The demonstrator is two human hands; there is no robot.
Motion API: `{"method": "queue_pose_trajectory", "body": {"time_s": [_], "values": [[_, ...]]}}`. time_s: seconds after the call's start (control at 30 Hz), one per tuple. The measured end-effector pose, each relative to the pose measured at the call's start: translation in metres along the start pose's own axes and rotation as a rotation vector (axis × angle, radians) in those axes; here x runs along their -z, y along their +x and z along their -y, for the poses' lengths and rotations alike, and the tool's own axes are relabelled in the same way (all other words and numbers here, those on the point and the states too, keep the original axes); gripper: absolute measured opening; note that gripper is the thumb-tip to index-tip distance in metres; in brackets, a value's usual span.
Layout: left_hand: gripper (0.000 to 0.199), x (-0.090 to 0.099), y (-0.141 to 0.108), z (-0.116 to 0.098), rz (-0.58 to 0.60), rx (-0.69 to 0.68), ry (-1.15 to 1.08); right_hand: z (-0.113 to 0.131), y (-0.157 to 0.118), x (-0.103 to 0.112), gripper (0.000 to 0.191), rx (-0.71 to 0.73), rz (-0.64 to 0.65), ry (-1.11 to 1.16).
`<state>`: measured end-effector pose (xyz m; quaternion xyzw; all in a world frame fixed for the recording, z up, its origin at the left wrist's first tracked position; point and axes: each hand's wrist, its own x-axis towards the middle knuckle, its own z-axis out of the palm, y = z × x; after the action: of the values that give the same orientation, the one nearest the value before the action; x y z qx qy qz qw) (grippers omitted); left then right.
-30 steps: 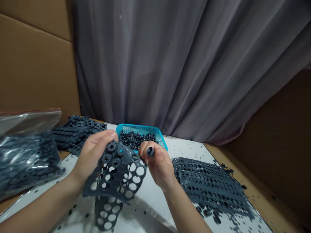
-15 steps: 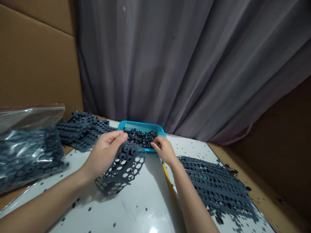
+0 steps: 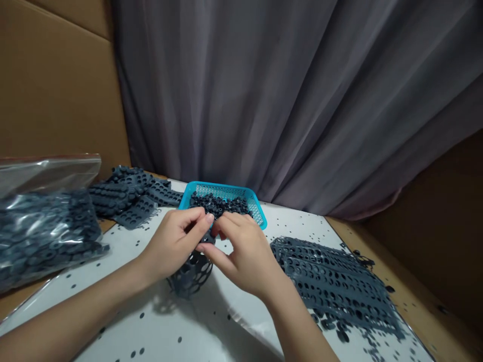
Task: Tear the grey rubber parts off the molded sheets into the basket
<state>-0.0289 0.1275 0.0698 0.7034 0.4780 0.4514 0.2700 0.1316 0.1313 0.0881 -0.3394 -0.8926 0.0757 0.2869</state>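
Left hand (image 3: 173,246) against right (image 3: 243,259) (fingers (image 3: 234,219) curled)

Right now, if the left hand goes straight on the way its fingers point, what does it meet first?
The right hand first, most likely: the left hand's fingertips point across at its fingers, very close. Depth is unclear, but the blue basket seems further behind.

Head-worn view, angled forward-down
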Motion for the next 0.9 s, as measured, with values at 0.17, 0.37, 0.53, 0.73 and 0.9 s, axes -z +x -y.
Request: {"method": "queue_pose_trajectory", "body": {"time_s": [0.17,0.37,0.53,0.73,0.9], "values": [[0.036,-0.002,-0.002,-0.001,0.020,-0.090,0.217,0.004,-0.003,-0.005,0.021,-0.044,0.064,-0.183],[0.037,-0.004,0.000,0.002,0.096,-0.066,0.268,0.002,0.000,-0.013,0.027,-0.032,0.100,-0.163],[0.031,0.010,0.007,0.001,0.462,-0.021,-0.038,-0.007,-0.001,-0.002,0.028,0.036,0.066,-0.063],[0.034,0.011,0.001,0.000,0.534,0.219,-0.519,-0.008,-0.003,0.004,0.031,0.161,0.062,0.353],[0.032,-0.004,-0.009,-0.013,0.233,0.314,-0.826,0.013,-0.003,-0.020,0.032,0.049,-0.361,0.707]]}}
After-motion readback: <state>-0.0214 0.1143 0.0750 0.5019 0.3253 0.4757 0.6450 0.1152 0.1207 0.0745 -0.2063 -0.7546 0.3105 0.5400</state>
